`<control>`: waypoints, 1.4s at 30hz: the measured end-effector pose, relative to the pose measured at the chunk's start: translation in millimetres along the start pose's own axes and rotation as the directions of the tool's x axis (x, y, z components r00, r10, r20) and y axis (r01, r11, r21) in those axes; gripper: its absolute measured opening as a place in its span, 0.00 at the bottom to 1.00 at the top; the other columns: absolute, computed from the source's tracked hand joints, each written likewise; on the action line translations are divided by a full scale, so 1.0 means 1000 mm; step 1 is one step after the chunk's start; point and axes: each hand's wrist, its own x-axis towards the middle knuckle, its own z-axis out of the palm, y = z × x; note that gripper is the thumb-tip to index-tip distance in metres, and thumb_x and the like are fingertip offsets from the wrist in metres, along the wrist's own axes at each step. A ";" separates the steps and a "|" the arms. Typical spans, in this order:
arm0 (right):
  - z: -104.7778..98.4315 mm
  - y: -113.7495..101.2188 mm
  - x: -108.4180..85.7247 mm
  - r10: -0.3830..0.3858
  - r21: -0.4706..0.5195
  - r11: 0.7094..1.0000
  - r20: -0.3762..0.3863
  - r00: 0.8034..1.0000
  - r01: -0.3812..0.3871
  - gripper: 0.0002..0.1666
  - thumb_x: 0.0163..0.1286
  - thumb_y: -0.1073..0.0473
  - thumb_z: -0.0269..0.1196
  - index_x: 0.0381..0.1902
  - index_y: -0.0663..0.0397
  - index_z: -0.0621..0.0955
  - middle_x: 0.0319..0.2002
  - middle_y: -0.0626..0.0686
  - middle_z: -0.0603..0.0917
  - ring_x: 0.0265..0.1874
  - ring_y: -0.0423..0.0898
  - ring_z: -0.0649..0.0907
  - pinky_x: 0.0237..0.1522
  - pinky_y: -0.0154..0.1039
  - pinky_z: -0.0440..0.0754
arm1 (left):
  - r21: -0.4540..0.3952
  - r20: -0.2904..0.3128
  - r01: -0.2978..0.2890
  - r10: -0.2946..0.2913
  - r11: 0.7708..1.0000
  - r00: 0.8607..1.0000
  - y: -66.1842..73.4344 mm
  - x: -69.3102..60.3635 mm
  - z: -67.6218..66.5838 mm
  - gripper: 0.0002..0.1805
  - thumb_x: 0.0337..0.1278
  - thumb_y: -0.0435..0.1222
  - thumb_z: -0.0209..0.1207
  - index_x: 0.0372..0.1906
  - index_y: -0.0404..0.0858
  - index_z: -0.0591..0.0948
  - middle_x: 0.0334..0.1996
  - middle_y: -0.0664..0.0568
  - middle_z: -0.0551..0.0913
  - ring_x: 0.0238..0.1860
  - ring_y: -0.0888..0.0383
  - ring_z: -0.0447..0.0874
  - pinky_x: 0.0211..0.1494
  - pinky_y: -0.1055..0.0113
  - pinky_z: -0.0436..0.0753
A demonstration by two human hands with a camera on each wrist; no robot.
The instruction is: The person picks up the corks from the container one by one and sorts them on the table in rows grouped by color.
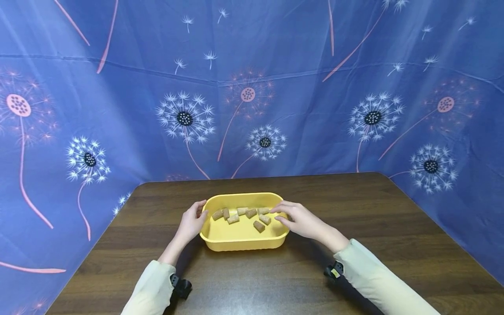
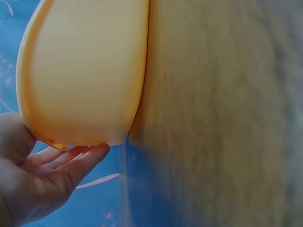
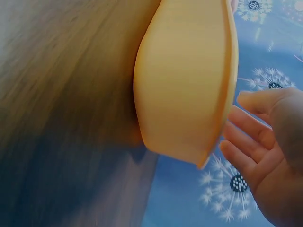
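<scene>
A yellow oblong plastic basin (image 1: 244, 245) sits on the wooden table. Several short, chunky tan and brown pieces (image 1: 233, 219), of a kind I cannot tell, lie loose on its floor. At the basin's left end my left hand (image 1: 193, 222) holds the rim, thumb over the edge; the left wrist view shows its fingers (image 2: 90, 158) against the outer end wall. By the right end, my right hand (image 1: 301, 220) reaches over the rim with fingers spread and nothing held. The right wrist view has that hand (image 3: 270, 146) beside the rim, its thumb raised.
The dark wooden table (image 1: 374, 218) extends on all sides of the basin. Behind it hangs a blue cloth (image 1: 307, 109) printed with dandelions. Black wrist devices (image 1: 181, 286) are strapped near both pale sleeves (image 1: 378, 275).
</scene>
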 end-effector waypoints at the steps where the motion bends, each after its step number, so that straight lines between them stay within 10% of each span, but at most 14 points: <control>1: 0.003 -0.001 0.002 0.001 0.004 1.000 0.014 1.000 -0.001 0.12 0.65 0.64 0.60 0.46 0.59 0.82 0.43 0.51 0.84 0.44 0.46 0.83 0.44 0.41 0.80 | 0.002 -0.001 0.004 -0.004 1.000 1.000 -0.001 -0.001 -0.001 0.21 0.62 0.29 0.53 0.60 0.26 0.70 0.53 0.32 0.77 0.53 0.40 0.77 0.55 0.50 0.77; 18: 0.034 -0.008 0.033 -0.035 0.111 0.994 0.220 0.975 0.011 0.16 0.56 0.71 0.64 0.44 0.66 0.81 0.38 0.59 0.84 0.35 0.50 0.84 0.38 0.35 0.83 | -0.050 0.000 0.006 -0.006 0.999 1.000 -0.004 -0.007 -0.006 0.19 0.62 0.28 0.53 0.57 0.25 0.72 0.58 0.34 0.74 0.55 0.41 0.76 0.57 0.51 0.76; 42: 0.050 -0.012 0.044 -0.012 0.006 1.000 0.300 0.954 0.011 0.18 0.52 0.70 0.65 0.44 0.61 0.83 0.31 0.50 0.80 0.28 0.42 0.77 0.31 0.26 0.73 | -0.033 -0.017 0.042 -0.042 0.999 0.999 -0.008 -0.013 -0.014 0.20 0.63 0.29 0.52 0.58 0.27 0.71 0.58 0.35 0.75 0.55 0.41 0.76 0.57 0.50 0.75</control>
